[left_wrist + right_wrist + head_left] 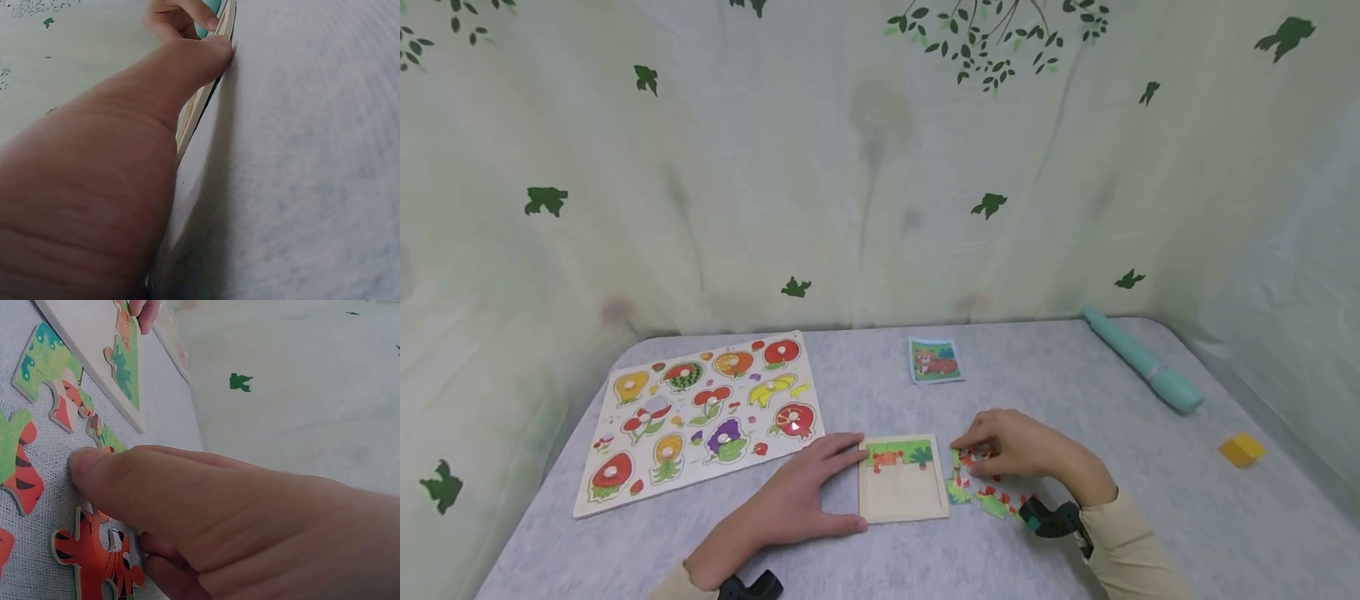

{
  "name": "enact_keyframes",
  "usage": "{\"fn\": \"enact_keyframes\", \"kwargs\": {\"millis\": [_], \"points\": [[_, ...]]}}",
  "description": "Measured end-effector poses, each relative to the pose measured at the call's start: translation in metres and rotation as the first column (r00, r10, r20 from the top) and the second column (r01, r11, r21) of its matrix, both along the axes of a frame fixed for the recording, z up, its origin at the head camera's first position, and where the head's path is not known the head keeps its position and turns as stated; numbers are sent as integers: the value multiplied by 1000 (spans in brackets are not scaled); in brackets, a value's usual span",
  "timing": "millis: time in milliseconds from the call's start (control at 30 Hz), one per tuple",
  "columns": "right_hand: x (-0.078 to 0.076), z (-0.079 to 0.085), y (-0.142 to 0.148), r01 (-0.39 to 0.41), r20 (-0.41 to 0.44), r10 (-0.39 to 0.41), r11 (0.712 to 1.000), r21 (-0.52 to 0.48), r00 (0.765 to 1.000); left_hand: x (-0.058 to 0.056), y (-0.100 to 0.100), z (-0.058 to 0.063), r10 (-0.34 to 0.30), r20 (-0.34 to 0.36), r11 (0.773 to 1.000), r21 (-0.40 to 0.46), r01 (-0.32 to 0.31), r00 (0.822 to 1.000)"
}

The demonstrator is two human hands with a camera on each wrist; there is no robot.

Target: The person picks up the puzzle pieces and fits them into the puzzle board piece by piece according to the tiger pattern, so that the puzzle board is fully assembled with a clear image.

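A square wooden puzzle tray (902,500) lies flat, with pieces showing green, orange and a plant (920,455) fitted along its far side. My left hand (805,493) holds it by the left side, thumb at the near corner and fingertips at the far one. To the right of the tray, my right hand (1026,446) pinches a green and orange puzzle piece (111,439), mostly hidden behind the thumb. Beneath that hand lies a tiger-face piece (94,565). Loose pieces, among them a green corner piece (44,359) and a striped one (24,478), lie around it.
On the left lies a large fruit puzzle board (700,417). A small tiger picture card (936,361) is beyond the tray. Farther right are a teal tapered cylinder (1142,362) and a yellow block (1242,450). A printed curtain (880,167) encloses the table.
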State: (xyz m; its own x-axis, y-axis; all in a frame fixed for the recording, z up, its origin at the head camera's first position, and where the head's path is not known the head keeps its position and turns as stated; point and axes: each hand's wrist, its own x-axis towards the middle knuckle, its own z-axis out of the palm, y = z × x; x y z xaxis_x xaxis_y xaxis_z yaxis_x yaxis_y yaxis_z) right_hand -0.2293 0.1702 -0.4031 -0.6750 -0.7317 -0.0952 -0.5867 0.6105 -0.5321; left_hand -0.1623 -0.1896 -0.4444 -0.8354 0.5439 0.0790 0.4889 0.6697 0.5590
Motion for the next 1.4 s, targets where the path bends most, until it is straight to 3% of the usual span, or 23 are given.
{"fn": "enact_keyframes", "kwargs": {"millis": [200, 833, 1400], "points": [[3, -2, -1, 6, 25, -6, 1000, -3, 1000, 3, 0, -3, 2, 21, 1000, -7, -2, 1000], [4, -3, -5, -5, -10, 5, 1000, -2, 1000, 9, -3, -2, 19, 5, 1000, -8, -19, 1000], [-1, -1, -1, 7, -25, -7, 1000, -13, 1000, 0, 0, -1, 0, 8, 1000, 1, 0, 1000]]}}
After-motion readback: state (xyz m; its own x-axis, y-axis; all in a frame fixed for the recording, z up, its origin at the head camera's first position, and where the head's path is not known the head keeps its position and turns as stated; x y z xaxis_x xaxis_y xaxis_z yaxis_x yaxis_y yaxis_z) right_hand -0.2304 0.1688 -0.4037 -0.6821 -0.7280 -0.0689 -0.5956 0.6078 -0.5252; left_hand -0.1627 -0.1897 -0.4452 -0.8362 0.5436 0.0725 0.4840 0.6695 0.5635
